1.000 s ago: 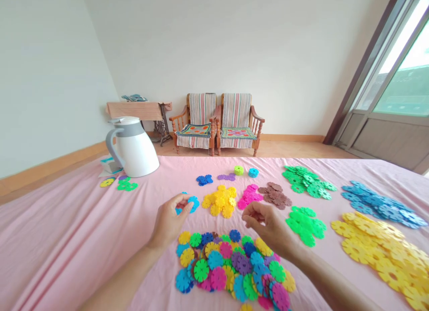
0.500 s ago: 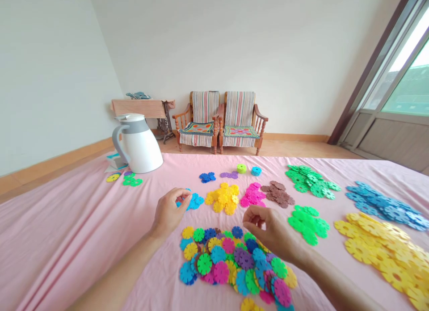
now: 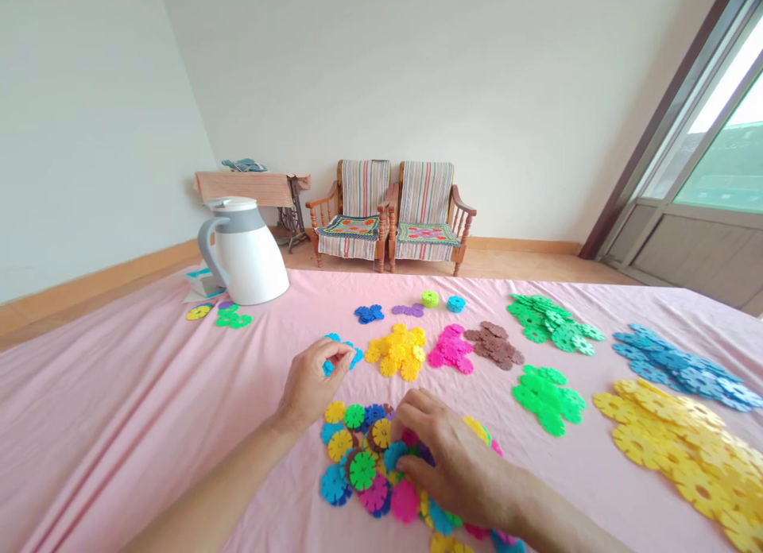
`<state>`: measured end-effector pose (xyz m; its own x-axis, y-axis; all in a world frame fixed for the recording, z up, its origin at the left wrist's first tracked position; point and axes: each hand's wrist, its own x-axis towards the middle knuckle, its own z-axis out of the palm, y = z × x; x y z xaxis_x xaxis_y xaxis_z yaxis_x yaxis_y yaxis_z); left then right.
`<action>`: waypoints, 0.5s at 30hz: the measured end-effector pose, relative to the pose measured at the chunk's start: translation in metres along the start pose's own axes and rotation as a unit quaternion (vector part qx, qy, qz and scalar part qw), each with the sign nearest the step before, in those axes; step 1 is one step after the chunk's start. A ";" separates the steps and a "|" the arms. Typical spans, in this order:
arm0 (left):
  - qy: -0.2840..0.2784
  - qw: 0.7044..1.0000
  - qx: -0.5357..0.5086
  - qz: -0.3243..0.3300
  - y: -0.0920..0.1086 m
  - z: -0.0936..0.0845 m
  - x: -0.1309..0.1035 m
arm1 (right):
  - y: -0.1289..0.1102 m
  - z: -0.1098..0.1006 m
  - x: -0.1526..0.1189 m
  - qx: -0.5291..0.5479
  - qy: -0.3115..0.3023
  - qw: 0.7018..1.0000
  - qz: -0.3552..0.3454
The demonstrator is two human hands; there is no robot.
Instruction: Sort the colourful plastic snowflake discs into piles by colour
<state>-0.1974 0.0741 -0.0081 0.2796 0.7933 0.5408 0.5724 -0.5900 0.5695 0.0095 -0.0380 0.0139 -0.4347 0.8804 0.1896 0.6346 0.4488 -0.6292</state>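
Observation:
My left hand [image 3: 315, 382] hovers in front of the small light-blue pile of snowflake discs [image 3: 358, 356], partly covering it. Its thumb and fingertips are pressed together in a pinch, and I cannot make out anything between them. My right hand [image 3: 444, 450] is down on the mixed pile of slotted plastic snowflake discs [image 3: 362, 470]. Its thumb and curled fingers are on a light-blue disc [image 3: 394, 456] there, with part of the pile hidden under the palm. Beyond the hands lie a yellow pile [image 3: 398, 350], a pink pile [image 3: 451, 349] and a brown pile [image 3: 494, 345].
Green discs [image 3: 548, 398], blue discs [image 3: 679, 362] and a large yellow heap [image 3: 685, 458] spread along the right. A white jug [image 3: 253, 259] stands at the back left. Short lime [image 3: 429, 299] and blue [image 3: 456, 303] stacks sit at the back on the pink cloth [image 3: 179, 402].
My right hand has come down and to the left onto the mixed pile, and some discs there have shifted. My left hand has moved slightly right, still pinched.

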 end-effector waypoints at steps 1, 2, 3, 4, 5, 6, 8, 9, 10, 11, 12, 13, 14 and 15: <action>0.001 1.000 -0.004 0.000 0.001 0.000 0.000 | 0.002 0.000 0.000 0.011 0.010 1.000 0.010; 0.001 1.000 -0.011 0.000 0.002 0.000 0.000 | 0.004 -0.001 0.000 0.025 0.022 0.999 0.023; -0.002 1.000 -0.020 0.003 0.004 0.000 -0.001 | 0.006 -0.001 0.001 0.043 0.036 0.998 0.040; -0.009 0.999 -0.032 0.009 0.007 0.000 -0.002 | 0.009 -0.002 0.001 0.064 0.050 0.995 0.059; -0.021 0.999 -0.044 0.016 0.010 0.000 -0.003 | 0.011 -0.002 0.002 0.089 0.065 0.991 0.080; -0.039 0.997 -0.058 0.024 0.013 0.001 -0.004 | 0.013 -0.003 0.004 0.113 0.077 0.986 0.098; -0.081 0.992 -0.088 0.037 0.023 0.002 -0.008 | 0.016 -0.003 0.006 0.152 0.099 0.976 0.123; -0.106 0.988 -0.103 0.040 0.028 0.003 -0.010 | 0.017 -0.003 0.007 0.168 0.106 0.972 0.128; -0.129 0.984 -0.119 0.042 0.033 0.005 -0.012 | 0.018 -0.002 0.008 0.181 0.112 0.968 0.132; -0.149 0.979 -0.133 0.043 0.038 0.006 -0.014 | 0.019 -0.001 0.009 0.193 0.115 0.965 0.133; -0.165 0.975 -0.145 0.043 0.043 0.007 -0.017 | 0.019 0.001 0.009 0.204 0.116 0.963 0.134; -0.177 0.972 -0.152 0.041 0.047 0.009 -0.019 | 0.020 0.003 0.010 0.214 0.117 0.960 0.134; -0.186 0.969 -0.156 0.037 0.051 0.010 -0.021 | 0.020 0.005 0.009 0.220 0.118 0.959 0.134; -0.192 0.968 -0.157 0.031 0.054 0.011 -0.023 | 0.020 0.007 0.009 0.220 0.118 0.959 0.135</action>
<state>-0.1638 0.0258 0.0036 0.6071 0.7163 0.3440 0.2990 -0.6070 0.7363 0.0135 -0.0221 -0.0020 -0.1029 0.9888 0.1079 0.3496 0.1375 -0.9268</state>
